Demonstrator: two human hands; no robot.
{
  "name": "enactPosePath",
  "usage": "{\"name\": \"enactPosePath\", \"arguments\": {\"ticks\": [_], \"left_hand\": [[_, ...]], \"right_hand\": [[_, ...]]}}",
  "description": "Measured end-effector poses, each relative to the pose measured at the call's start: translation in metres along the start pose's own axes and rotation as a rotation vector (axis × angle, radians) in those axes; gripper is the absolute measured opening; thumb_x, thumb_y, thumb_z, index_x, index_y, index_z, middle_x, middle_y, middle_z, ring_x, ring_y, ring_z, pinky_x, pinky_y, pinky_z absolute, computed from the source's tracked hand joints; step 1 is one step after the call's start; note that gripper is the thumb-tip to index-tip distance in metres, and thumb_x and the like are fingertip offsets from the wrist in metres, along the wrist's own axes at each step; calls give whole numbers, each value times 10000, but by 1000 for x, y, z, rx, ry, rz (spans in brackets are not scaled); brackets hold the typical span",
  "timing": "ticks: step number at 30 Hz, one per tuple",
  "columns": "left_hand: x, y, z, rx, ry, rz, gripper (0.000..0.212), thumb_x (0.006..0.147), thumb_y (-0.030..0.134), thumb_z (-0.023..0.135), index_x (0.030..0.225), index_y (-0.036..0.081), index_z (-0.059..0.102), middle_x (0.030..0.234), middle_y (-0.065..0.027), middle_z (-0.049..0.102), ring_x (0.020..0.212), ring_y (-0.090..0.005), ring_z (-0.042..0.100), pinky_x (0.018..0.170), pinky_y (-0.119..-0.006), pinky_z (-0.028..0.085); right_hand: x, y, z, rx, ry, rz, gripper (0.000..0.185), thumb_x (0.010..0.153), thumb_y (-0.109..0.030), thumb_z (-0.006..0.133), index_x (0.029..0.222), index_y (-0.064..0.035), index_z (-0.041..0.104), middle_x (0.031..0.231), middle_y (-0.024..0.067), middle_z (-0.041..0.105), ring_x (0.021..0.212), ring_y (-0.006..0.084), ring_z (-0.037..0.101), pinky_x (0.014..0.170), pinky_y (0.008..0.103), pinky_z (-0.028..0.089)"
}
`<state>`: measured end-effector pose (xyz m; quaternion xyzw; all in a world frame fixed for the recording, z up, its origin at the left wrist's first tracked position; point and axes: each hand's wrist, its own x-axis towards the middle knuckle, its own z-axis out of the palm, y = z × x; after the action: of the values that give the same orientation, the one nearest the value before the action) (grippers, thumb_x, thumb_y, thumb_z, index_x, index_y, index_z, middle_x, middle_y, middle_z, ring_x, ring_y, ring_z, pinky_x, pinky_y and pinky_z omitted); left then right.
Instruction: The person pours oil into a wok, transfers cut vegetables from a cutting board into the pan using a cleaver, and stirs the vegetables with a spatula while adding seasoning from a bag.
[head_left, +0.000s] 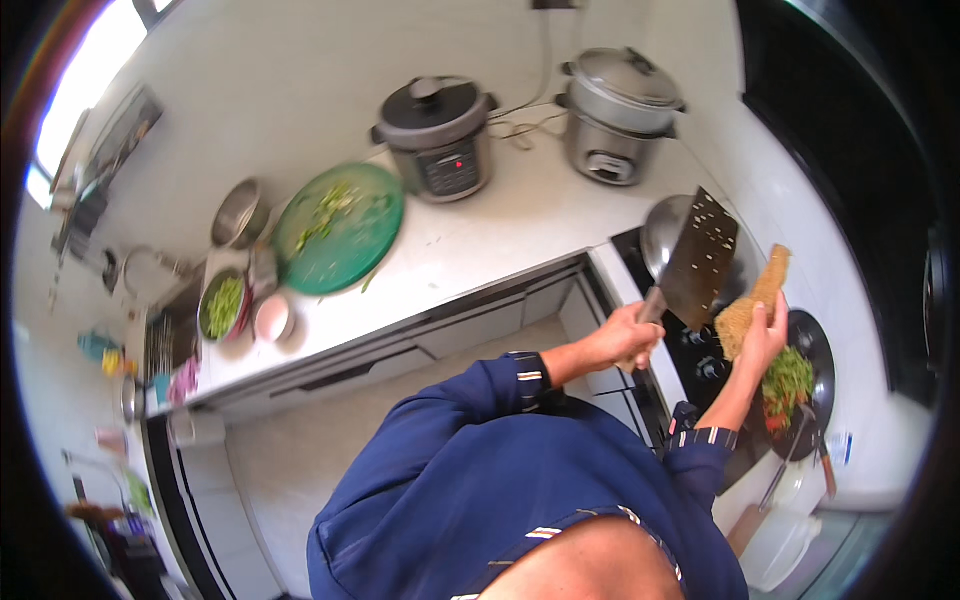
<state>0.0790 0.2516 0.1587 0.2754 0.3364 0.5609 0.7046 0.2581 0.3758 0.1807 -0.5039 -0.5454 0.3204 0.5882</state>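
My left hand (624, 336) grips the handle of a broad Chinese cleaver (701, 262), its blade raised and dotted with small pale food bits. In my right hand (765, 330) is a straw-coloured fibre brush (739, 322), held close to the right of the blade. Both are above the black cooktop (686, 341). Behind the cleaver, partly hidden, sits a shiny metal wok or pan (664, 232). Just past my right wrist stands a dark wok (821, 367) with shredded green vegetable (789, 379) and red pieces, a metal utensil (787, 454) resting in it.
On the white counter (487, 232) stand an electric cooker (439, 142), a steamer-topped rice cooker (622, 120) and a green cutting board (337, 255) with chopped greens. Farther left are a bowl of shredded greens (223, 307), a pink cup (274, 319), a metal bowl (240, 214) and the sink (171, 330).
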Motion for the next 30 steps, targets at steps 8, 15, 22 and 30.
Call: {"name": "enactPosePath", "arguments": {"ticks": [8,15,22,30], "left_hand": [[-164,-2,-176,91,630,319,148,742,105,497,805,35,383,525,-44,410,387,-124,395,415,-280,387],[-276,-27,-230,-299,1015,484,126,757,64,474,830,37,374,563,-60,425,392,-139,416,399,-286,393],[-303,-60,-234,-440,1180,563,131,757,39,457,843,36,359,562,-70,424,395,-149,420,404,-294,398],[-287,-61,-247,-558,1266,572,146,752,12,458,861,27,362,579,-76,440,401,-150,433,414,-299,406]], "right_hand": [[-131,27,231,-66,-748,-129,362,689,-19,507,1050,0,490,1002,124,518,943,208,490,822,277,370],[-265,-16,407,-31,-1201,-543,355,639,-18,511,994,-31,524,967,148,510,895,289,487,792,326,390],[-316,-34,540,56,-1229,-1015,330,633,4,462,952,-35,538,877,152,510,816,326,466,738,369,385],[-355,-8,637,-121,-1520,-1230,245,637,4,478,865,-36,560,743,149,530,751,344,493,645,401,397]]}}
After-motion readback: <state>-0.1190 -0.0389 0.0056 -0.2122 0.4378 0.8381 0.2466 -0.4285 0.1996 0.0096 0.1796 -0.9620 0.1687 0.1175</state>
